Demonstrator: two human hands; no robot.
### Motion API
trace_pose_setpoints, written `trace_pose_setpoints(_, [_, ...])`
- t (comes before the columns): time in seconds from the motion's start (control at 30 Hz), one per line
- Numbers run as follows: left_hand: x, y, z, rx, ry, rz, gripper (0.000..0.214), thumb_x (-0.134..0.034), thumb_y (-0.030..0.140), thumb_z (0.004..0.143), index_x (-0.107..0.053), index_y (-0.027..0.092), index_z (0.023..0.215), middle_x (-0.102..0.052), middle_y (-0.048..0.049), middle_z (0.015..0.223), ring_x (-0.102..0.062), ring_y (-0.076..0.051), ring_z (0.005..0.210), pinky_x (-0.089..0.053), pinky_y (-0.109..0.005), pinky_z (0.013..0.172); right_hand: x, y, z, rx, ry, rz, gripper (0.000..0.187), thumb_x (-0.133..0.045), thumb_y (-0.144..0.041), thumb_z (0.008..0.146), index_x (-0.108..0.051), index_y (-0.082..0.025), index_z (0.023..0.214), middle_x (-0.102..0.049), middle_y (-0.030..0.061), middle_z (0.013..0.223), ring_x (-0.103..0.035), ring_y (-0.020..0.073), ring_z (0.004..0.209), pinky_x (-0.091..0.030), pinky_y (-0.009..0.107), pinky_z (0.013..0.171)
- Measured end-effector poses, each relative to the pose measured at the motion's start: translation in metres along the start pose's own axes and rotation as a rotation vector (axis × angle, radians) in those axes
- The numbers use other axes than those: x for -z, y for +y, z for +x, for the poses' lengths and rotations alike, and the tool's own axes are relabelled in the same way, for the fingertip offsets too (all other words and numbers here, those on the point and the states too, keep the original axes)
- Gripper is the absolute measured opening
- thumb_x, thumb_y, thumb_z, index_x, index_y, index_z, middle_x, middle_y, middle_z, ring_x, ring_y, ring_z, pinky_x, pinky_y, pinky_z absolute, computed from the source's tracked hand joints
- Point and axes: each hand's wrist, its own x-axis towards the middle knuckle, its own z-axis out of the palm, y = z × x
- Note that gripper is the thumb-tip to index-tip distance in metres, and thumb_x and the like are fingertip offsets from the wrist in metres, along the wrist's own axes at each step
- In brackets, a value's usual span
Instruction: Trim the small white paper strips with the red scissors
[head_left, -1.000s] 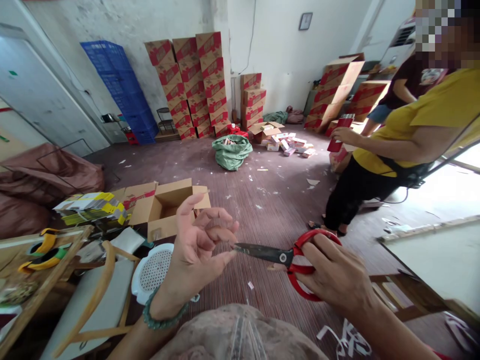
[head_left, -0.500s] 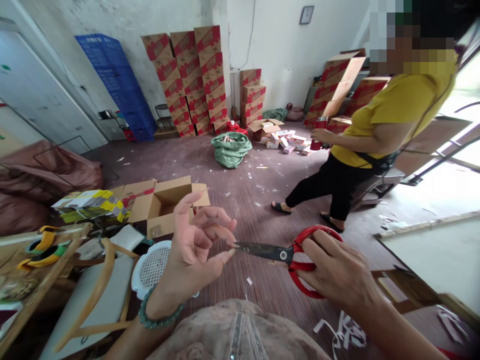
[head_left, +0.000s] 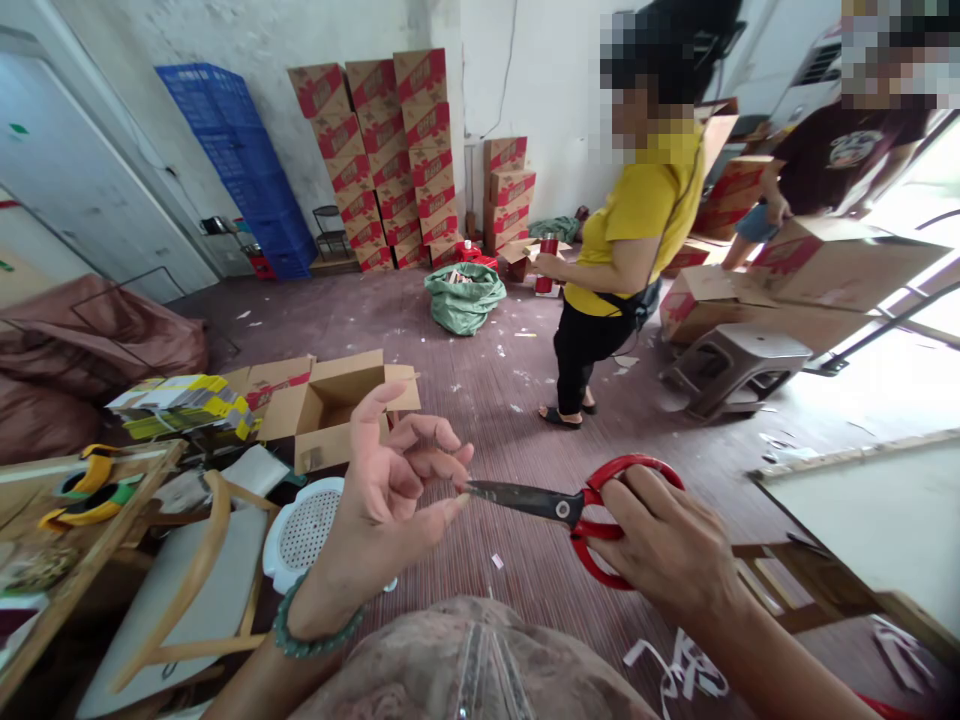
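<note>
My right hand [head_left: 664, 545] grips a pair of scissors [head_left: 525, 498] by its red handles, fingers through the loops. The dark blades look closed and point left. At their tip, my left hand [head_left: 405, 490] makes a pinch, with thumb and fingertips close together. Whether it pinches the tip itself or something tiny there, I cannot make out. Its other fingers are curled and partly raised. A green beaded bracelet [head_left: 319, 625] circles the left wrist. Both hands are in the air in front of my body.
A wooden chair [head_left: 217, 560] and pale blue stool [head_left: 304, 535] stand at left, an open carton [head_left: 341, 400] beyond. A green sack [head_left: 465, 300] sits on the floor. A person in yellow [head_left: 637, 220] holds a red can-like object; another person [head_left: 847, 150] is behind cartons. A pale table [head_left: 885, 510] borders the right.
The person in yellow has moved left and farther away, carrying the red object. A second person now shows at the right. My hands and the scissors have barely moved.
</note>
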Motion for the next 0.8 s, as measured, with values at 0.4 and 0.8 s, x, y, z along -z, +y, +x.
trace_pose_setpoints(0.4, [-0.01, 0.008, 0.0, 0.125, 0.092, -0.097, 0.079, -0.069, 0.0, 0.072, -0.032, 0.039, 0.13, -0.054, 0.0057, 0.104, -0.066, -0.006, 0.076, -0.048, -0.047, 0.107, 0.0, 0.001, 0.0, 0.042, 0.056, -0.024, 0.038, -0.038, -0.032, 0.105, -0.053, -0.02, 0.072, -0.052, 0.0022, 0.07, -0.044, 0.0177, 0.06, -0.034, 0.032, 0.059])
trace_pose_setpoints(0.8, [-0.002, -0.007, -0.003, -0.115, 0.03, 0.009, 0.078, -0.072, 0.006, 0.078, -0.032, 0.042, 0.135, -0.055, 0.0049, 0.108, -0.066, -0.006, 0.076, -0.041, -0.042, 0.113, -0.003, 0.003, -0.001, -0.109, 0.1, 0.063, 0.037, -0.044, -0.042, 0.102, -0.044, -0.02, 0.072, -0.049, -0.0012, 0.07, -0.046, 0.0111, 0.053, -0.034, 0.025, 0.051])
